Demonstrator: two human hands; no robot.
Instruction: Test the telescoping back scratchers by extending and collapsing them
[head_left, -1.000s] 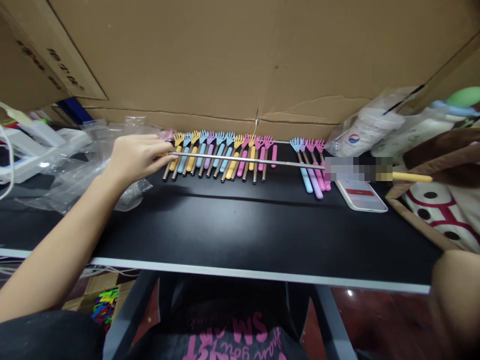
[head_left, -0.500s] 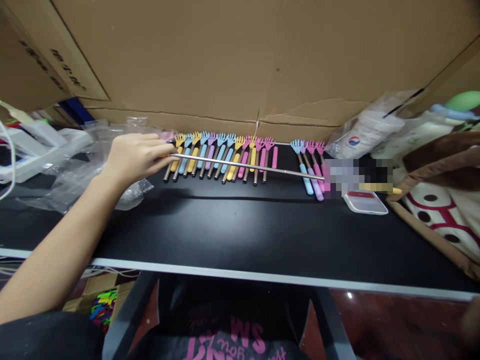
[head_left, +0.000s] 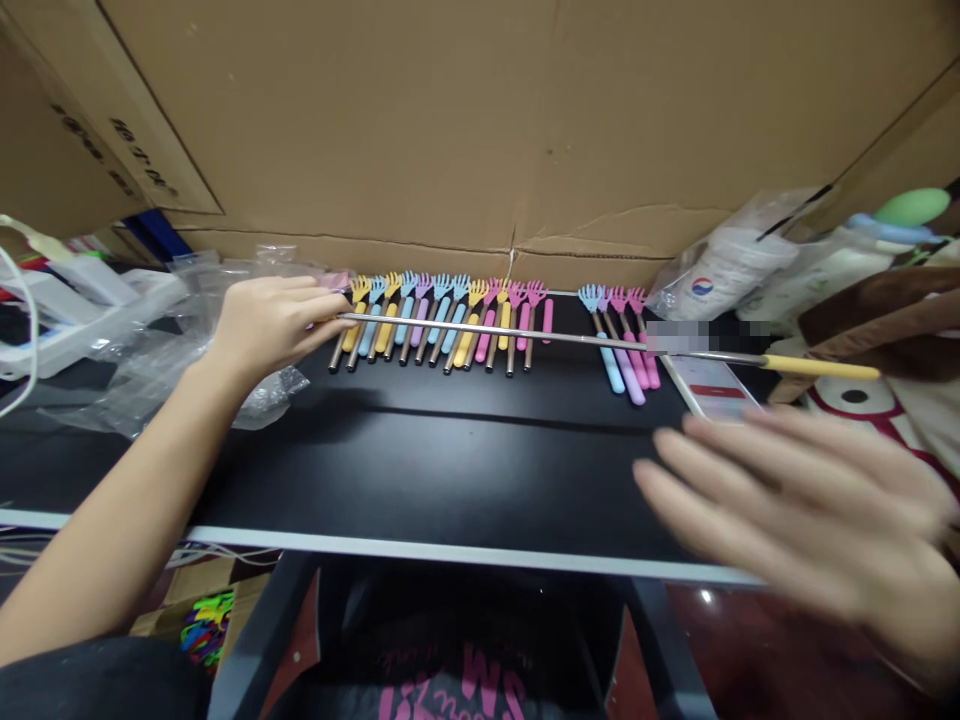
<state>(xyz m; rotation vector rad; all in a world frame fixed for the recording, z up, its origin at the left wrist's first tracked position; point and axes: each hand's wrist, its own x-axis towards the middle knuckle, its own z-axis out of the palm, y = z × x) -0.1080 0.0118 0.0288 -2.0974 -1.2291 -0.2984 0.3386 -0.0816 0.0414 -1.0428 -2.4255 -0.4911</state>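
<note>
My left hand [head_left: 274,325] is closed on the end of a back scratcher [head_left: 487,329], whose metal rod is drawn out long to the right. Its yellow handle reaches past the phone at the far end; its claw is hidden in my fingers. Motion blurs my right hand [head_left: 810,510], its fingers stretched out, below the yellow handle and holding nothing. Behind the rod lies a row of short back scratchers [head_left: 422,322] in yellow, blue, purple and pink. A smaller group [head_left: 628,372] in blue, purple and pink lies further right.
A phone [head_left: 716,390] lies under the rod's right part. Behind it stands a bagged cup [head_left: 724,275], with a brown-trimmed bag [head_left: 862,310] at the right. Clear plastic bags [head_left: 161,375] and a white rack [head_left: 97,320] are at left. Cardboard [head_left: 375,120] walls the back of the black table [head_left: 450,470].
My right hand has come into view from the lower right edge, fingers extended. The held back scratcher's yellow handle now reaches further right. My left hand has barely moved.
</note>
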